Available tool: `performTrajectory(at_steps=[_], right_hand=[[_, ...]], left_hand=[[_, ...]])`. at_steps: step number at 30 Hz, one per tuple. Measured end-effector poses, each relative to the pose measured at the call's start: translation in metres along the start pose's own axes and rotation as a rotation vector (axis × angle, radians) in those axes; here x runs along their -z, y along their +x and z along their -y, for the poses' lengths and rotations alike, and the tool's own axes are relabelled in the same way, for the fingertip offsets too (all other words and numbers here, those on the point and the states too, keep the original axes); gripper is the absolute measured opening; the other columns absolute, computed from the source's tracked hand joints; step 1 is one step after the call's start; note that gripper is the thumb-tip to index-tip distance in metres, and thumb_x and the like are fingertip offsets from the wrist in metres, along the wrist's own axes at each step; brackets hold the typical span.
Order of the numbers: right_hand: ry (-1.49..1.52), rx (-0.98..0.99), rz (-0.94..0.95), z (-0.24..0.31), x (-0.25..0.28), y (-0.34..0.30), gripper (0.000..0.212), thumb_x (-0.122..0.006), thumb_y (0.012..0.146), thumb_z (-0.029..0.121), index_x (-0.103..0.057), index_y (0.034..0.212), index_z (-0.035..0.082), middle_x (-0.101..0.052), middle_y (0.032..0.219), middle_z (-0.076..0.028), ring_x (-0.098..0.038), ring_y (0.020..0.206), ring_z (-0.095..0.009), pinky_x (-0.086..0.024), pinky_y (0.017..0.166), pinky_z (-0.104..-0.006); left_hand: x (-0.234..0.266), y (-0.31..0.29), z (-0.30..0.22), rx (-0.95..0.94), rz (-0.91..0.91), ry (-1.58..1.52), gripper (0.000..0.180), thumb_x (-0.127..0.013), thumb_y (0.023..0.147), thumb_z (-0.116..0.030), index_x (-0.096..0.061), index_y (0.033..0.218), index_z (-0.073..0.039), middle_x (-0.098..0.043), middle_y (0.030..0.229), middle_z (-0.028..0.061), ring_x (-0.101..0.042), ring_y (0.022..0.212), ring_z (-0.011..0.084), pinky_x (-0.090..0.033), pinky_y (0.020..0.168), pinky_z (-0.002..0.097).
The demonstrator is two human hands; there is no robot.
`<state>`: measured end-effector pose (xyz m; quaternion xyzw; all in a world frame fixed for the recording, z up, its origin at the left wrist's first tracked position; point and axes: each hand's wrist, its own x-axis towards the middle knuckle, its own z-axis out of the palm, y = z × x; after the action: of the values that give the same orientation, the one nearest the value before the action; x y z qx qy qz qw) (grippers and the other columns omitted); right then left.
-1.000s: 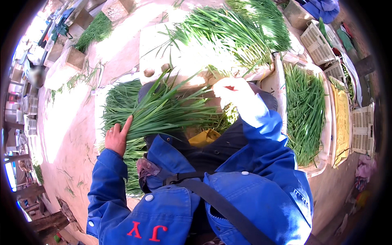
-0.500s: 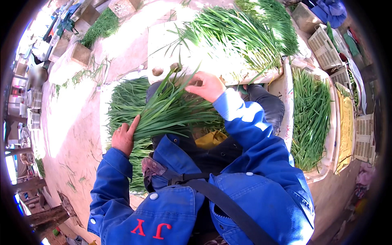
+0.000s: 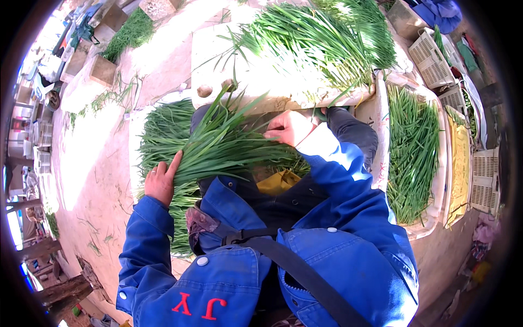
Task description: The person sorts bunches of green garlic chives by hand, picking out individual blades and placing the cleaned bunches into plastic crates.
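A loose bunch of long green garlic chives (image 3: 218, 144) lies across my lap, its leaves fanned out to the right and upward. My left hand (image 3: 162, 181) grips the bunch at its left side, with the index finger stretched along the leaves. Close to the bunch's right side, my right hand (image 3: 291, 129) is closed with thumb and fingertips together; whether a leaf is between them is too small to tell. Beneath the bunch, more chives (image 3: 163, 128) fill a white crate (image 3: 135, 136) on my left.
Ahead stands a white board (image 3: 210, 60) heaped with chives (image 3: 310, 41). At right, a lined crate (image 3: 438, 191) holds more chives, beside a yellow sack (image 3: 459, 169) and white plastic baskets (image 3: 430, 60). Blocks (image 3: 102, 71) and scattered leaves lie on the floor at far left.
My right hand has moved down and slightly right, from above the bunch to its right side. My left hand stays on the bunch, and the view has shifted slightly.
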<state>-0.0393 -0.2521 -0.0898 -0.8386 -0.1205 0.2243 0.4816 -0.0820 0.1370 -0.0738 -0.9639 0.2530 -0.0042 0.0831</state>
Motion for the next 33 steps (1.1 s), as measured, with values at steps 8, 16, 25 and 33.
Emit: performTrajectory(at_steps=[8,16,25,33], right_hand=[[0.187,-0.084,-0.163,-0.020,-0.017,0.014,0.027,-0.067,0.076,0.016,-0.066,0.099,0.004,-0.068,0.082,-0.014,-0.066,0.078,-0.020,-0.050,0.072,-0.0309],[0.342,0.071,-0.362,-0.035,-0.042,0.025,0.018,-0.070,0.074,0.015,-0.069,0.088,0.003,-0.067,0.075,-0.010,-0.062,0.069,-0.016,-0.048,0.065,-0.0272],[0.439,0.163,-0.611,-0.019,0.037,0.054,0.021,-0.069,0.081,0.022,-0.066,0.087,0.002,-0.061,0.073,-0.004,-0.056,0.068,-0.011,-0.044,0.062,-0.0259],[0.249,0.182,-0.143,-0.003,0.017,0.143,0.039,-0.073,0.073,0.026,-0.065,0.098,-0.002,-0.067,0.089,-0.011,-0.061,0.078,-0.016,-0.047,0.073,-0.0267]], left_hand=[[0.002,-0.001,0.000,0.002,0.010,0.003,0.080,-0.051,0.071,0.005,-0.033,0.140,-0.031,-0.048,0.081,0.0073,-0.055,0.073,0.0249,-0.047,0.065,0.0376],[-0.003,-0.001,0.003,-0.013,-0.006,0.037,0.078,-0.051,0.072,0.003,-0.033,0.140,-0.031,-0.048,0.081,0.0060,-0.055,0.073,0.0232,-0.047,0.065,0.0362],[0.005,-0.001,0.006,-0.047,-0.033,0.112,0.078,-0.052,0.072,0.001,-0.033,0.140,-0.031,-0.048,0.083,0.0052,-0.055,0.075,0.0219,-0.046,0.068,0.0350],[0.001,-0.001,0.008,-0.067,-0.049,0.109,0.076,-0.051,0.072,0.000,-0.034,0.140,-0.030,-0.046,0.081,0.0050,-0.053,0.074,0.0215,-0.046,0.068,0.0347]])
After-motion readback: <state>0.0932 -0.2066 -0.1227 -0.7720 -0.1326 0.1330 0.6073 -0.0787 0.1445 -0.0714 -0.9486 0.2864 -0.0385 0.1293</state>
